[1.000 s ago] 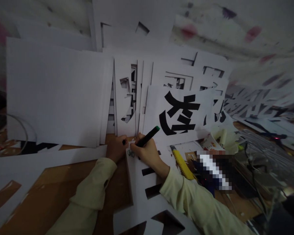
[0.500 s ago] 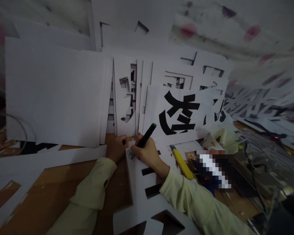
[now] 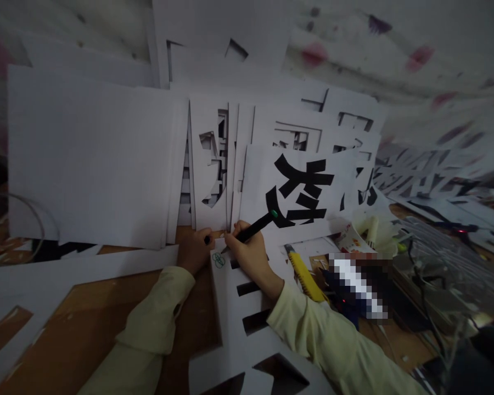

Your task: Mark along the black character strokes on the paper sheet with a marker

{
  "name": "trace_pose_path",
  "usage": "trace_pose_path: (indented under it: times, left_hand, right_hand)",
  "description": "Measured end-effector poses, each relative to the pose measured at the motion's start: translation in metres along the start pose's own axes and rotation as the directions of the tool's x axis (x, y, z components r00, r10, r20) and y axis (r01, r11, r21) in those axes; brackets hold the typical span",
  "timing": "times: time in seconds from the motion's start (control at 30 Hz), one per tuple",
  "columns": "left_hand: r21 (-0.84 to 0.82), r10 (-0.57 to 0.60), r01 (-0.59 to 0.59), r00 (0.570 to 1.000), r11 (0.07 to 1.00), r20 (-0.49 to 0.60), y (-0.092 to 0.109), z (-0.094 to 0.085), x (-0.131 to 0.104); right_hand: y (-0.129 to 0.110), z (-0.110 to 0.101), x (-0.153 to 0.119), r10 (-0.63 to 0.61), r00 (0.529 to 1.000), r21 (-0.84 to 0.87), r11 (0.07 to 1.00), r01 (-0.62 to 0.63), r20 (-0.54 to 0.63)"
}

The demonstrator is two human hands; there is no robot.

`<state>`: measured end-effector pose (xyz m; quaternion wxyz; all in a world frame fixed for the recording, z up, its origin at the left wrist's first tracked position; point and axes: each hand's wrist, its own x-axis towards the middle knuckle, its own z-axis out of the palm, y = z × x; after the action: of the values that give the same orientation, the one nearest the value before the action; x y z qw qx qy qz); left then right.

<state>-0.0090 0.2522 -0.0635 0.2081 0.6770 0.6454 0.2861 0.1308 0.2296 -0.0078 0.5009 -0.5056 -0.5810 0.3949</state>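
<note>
My right hand [image 3: 253, 258] is closed around a black marker [image 3: 255, 227] with a green end, its tip pointing down at a white cut-out board [image 3: 230, 323]. Beside the tip, a small green looped drawing [image 3: 218, 260] shows on the board's far left corner. My left hand [image 3: 194, 249] is closed at that corner, and a small black marker cap [image 3: 207, 240] pokes out of its fingers. Just beyond both hands, a white sheet with a large black character [image 3: 259, 164] leans upright.
White boards [image 3: 94, 159], some with cut-outs, stand along the back. A yellow utility knife [image 3: 304, 271] lies right of my right hand. Farther right are a paper cup [image 3: 356, 238], clear plastic trays [image 3: 444, 280] and cables. A brown tabletop [image 3: 82, 323] shows at the left.
The marker has tilted lower to the right, and its tip has shifted right, off the green drawing. More of the drawing shows now. My left hand has stayed nearly still.
</note>
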Motion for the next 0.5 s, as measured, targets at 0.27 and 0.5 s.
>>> trace_pose_path:
  times: [0.27, 0.5]
  left_hand:
    - [-0.007, 0.014, -0.014, 1.0, 1.0, 0.006, -0.0027, 0.0014, 0.0018]
    - [-0.025, 0.025, -0.025, 1.0, 0.999, 0.013, -0.0044, 0.0019, 0.0027]
  right_hand:
    - [-0.0063, 0.0015, -0.003, 0.031, 0.998, -0.034, 0.999, -0.029, 0.063]
    - [-0.0013, 0.0025, -0.0038, 0.029, 0.995, 0.006, 1.0, -0.03, 0.091]
